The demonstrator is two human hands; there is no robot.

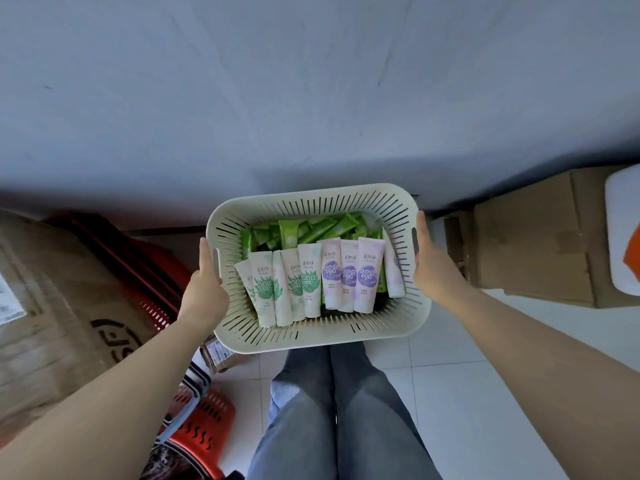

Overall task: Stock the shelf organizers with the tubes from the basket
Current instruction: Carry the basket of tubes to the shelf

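L hand [204, 296], R hand [434, 271]: basket [311, 194] grip

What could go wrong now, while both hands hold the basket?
The left hand and right hand grip the basket by its sides; a tilt could make the tubes slide or spill.
A red crate and a cardboard box lie near the legs, and the basket hides part of the floor: a trip risk.

Matt plastic basket [311, 199]; seemingly glossy tubes [308, 282]
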